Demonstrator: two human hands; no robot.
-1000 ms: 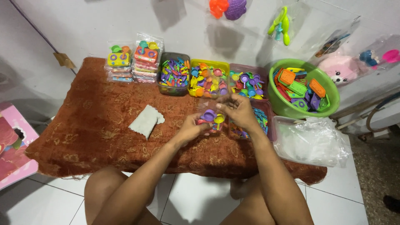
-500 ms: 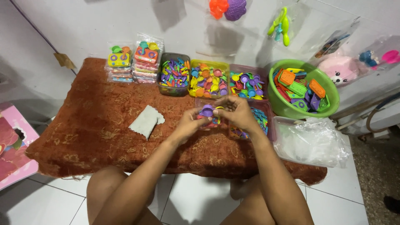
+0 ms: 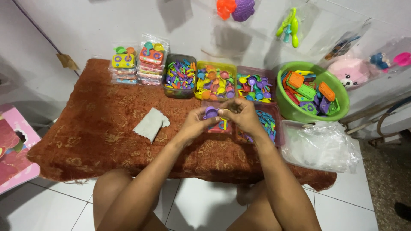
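Head view: we pinch a small purple toy piece between left hand and right hand, held above the clear tray; green bowl sits at two o'clock on the rust-red surface.

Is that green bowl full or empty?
Full: the green bowl is heaped with orange, green and purple toy pieces to its rim.
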